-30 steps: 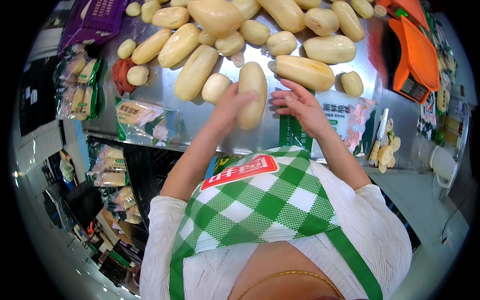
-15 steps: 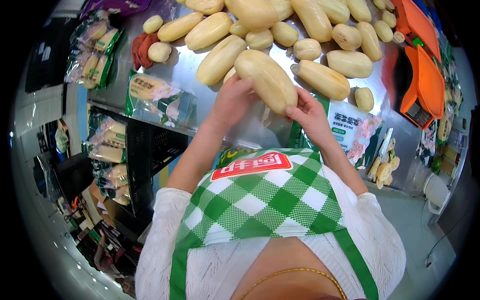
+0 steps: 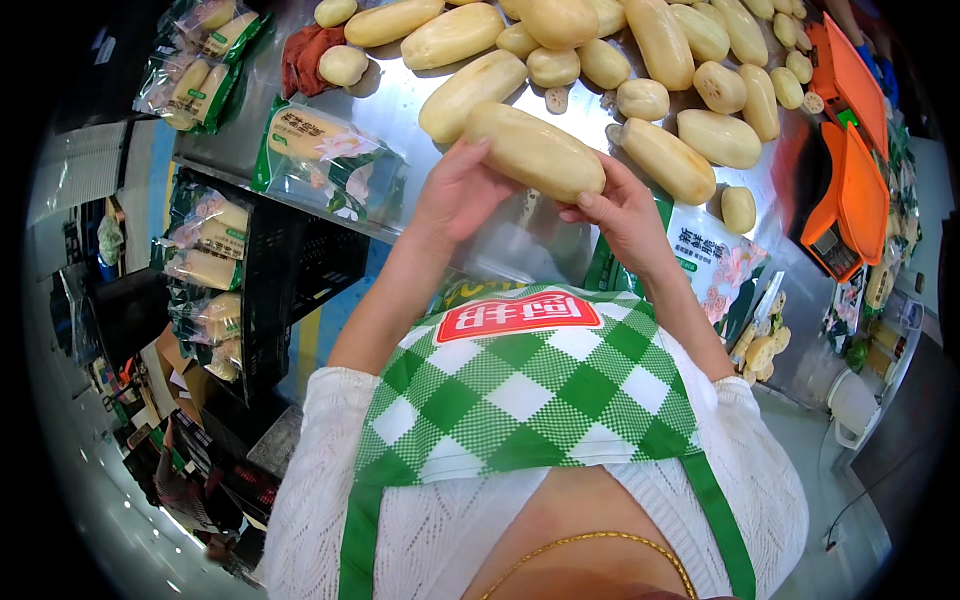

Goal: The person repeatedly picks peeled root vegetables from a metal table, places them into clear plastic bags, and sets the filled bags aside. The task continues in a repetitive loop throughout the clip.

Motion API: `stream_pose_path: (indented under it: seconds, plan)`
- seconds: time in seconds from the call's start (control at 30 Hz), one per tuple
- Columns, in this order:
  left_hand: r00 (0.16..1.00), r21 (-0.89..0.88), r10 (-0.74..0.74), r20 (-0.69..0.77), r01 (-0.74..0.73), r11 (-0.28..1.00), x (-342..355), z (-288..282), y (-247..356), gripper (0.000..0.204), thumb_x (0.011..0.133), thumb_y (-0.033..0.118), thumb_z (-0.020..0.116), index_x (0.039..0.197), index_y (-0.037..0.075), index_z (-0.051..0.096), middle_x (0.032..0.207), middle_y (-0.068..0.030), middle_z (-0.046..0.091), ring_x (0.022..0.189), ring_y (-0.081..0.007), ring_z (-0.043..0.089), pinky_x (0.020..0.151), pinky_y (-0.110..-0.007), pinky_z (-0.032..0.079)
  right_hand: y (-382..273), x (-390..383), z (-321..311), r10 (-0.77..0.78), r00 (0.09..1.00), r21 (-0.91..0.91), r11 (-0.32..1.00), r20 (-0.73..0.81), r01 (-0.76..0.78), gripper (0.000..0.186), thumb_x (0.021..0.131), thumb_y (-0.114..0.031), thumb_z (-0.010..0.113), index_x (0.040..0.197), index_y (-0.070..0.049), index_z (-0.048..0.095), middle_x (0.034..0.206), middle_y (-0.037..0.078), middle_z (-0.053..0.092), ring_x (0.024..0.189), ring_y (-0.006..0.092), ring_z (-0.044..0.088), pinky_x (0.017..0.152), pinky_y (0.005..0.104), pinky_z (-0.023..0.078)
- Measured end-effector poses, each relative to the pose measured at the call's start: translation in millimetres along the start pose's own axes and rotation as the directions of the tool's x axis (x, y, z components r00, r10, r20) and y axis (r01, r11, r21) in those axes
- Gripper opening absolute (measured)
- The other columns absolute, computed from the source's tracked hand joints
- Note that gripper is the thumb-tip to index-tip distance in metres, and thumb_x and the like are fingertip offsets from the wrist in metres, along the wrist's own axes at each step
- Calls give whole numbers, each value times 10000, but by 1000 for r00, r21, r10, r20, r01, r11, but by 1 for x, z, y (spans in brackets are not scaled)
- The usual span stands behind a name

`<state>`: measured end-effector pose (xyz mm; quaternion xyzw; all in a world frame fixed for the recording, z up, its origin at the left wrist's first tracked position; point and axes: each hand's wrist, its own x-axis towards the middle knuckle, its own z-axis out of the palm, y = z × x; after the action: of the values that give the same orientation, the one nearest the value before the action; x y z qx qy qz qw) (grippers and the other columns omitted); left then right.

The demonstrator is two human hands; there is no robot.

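A large pale lotus root section (image 3: 536, 152) is held between my two hands over the front of the metal table. Its left end rests against the fingers of my left hand (image 3: 458, 190), some of them hidden beneath it. At its right end, my right hand (image 3: 628, 212) grips with thumb and fingers. Just beyond it lie several more peeled lotus roots, among them a long one (image 3: 668, 160) and a short round piece (image 3: 738, 210). A printed clear-and-green bag (image 3: 330, 165) lies flat to the left. Beside my right forearm is a white-and-pink printed bag (image 3: 705, 258).
Two orange scales (image 3: 850, 200) stand at the right. A reddish-brown cloth (image 3: 308, 60) lies at the far left of the metal table (image 3: 400, 130). Packed lotus roots (image 3: 205, 262) fill a black crate (image 3: 262, 300) on the left. A bag of small pieces (image 3: 764, 345) sits at the right edge.
The lotus root has turned in my hands: its right end has risen and it lies closer to level. Both hands still hold it. The whole view has shifted slightly.
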<state>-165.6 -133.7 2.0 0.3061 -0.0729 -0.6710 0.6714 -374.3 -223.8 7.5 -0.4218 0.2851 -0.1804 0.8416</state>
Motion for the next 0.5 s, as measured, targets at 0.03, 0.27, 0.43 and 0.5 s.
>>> stream_pose_path:
  seconds: [0.03,0.27,0.43,0.5]
  plan:
    - [1000,44,-2,1,2,999,-3,2,2,539,946,303,544,1408,96,357,1390,-111,453,1272,-259,463,1026,-474,418,-1,-1,1,-8,1000,-33,999,-15,7,630,852,-111,683,1399,-22,384,1248,119,553,1060,207,595,869,323,519]
    - [994,-46,-94,-60,91,995,-8,-4,9,520,952,295,518,1414,127,351,1405,-141,434,1298,-293,435,1041,-510,394,-7,-10,4,-322,943,-573,759,79,308,626,782,43,644,1364,-19,423,1279,87,519,1122,186,543,944,309,470]
    - [997,-41,34,70,-32,999,-10,-11,8,595,829,134,587,1387,150,383,1427,-158,404,1325,-332,390,1067,-533,355,-1,-9,4,-267,963,-217,943,-40,253,693,769,63,656,1398,-33,381,1318,92,487,1188,199,507,974,323,456]
    - [993,-31,54,104,-51,998,-8,-11,9,638,776,90,606,1376,145,395,1438,-160,390,1329,-343,382,1072,-531,351,-2,-9,5,-218,976,-137,967,-7,215,715,764,68,665,1407,-33,366,1316,98,488,1196,196,501,982,326,452]
